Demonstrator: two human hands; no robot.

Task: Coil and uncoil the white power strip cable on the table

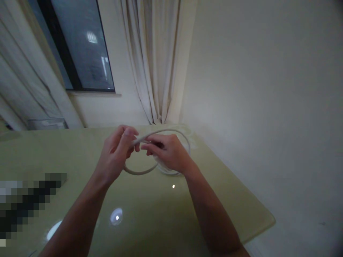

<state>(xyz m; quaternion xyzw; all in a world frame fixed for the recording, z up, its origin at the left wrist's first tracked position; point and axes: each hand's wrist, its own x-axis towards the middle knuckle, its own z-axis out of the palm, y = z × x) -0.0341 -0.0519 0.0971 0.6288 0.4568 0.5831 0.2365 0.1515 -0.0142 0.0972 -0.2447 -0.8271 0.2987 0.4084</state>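
Observation:
A white cable (139, 172) is bent into loops above a glossy pale green table (219, 192). My left hand (115, 153) pinches the cable near its top, fingers closed around it. My right hand (168, 151) grips the cable just to the right, fingers curled over the strands. One loop hangs down between my hands, and another arcs behind my right hand toward the table's far corner. The cable's ends are hidden.
The table's right edge (257, 200) runs beside a white wall. Cream curtains (155, 60) hang in the corner behind, and a dark window (80, 43) is at the upper left. A pixelated dark patch (24, 203) covers part of the table at the left.

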